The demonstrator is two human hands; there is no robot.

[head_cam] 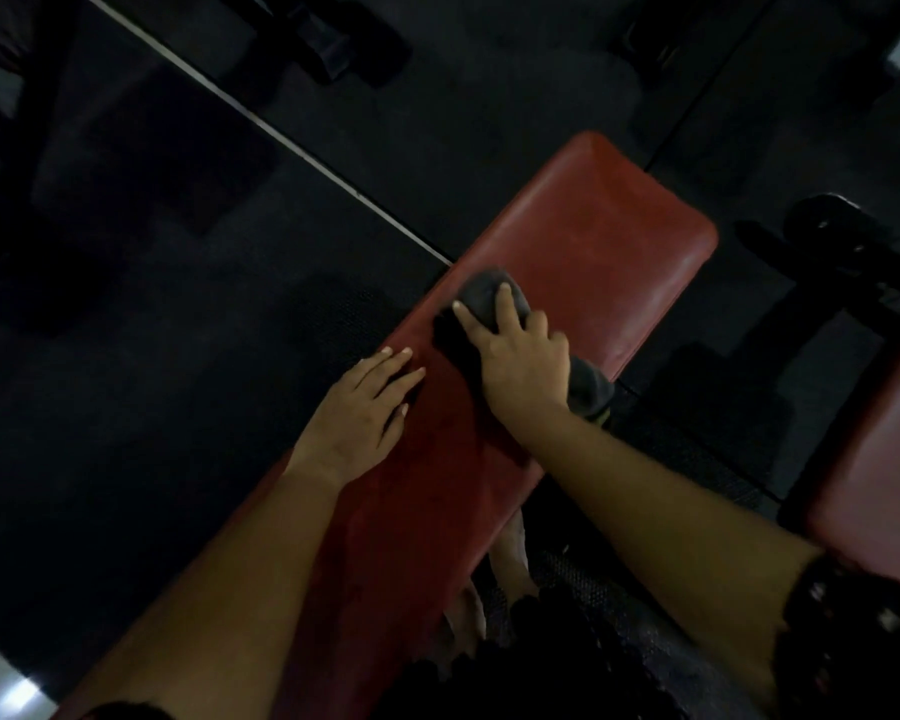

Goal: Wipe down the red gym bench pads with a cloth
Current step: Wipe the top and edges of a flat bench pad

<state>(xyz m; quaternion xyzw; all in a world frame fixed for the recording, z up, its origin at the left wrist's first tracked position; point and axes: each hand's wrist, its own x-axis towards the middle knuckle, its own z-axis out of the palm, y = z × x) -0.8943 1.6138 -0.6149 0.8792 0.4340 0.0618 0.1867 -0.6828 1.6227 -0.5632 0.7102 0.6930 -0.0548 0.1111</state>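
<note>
Right hand [526, 366] presses cloth [484, 296] on pad [593, 241], left hand [359, 413] at edge.

There is only one view, from a camera worn on the person's head. It looks forward and steeply down, almost from straight above, onto the red bench pad [593, 241], which runs diagonally from the bottom left to the upper right of the frame. The camera is near. Both forearms enter from the bottom edge and fill much of the lower half, and the left hand [365, 407] and the right hand [523, 356] lie about the middle. The lens is wide, so the dark floor [178, 356] with a white line [281, 132] shows all around, and a second red pad [874, 459] is cut by the right edge.
</note>
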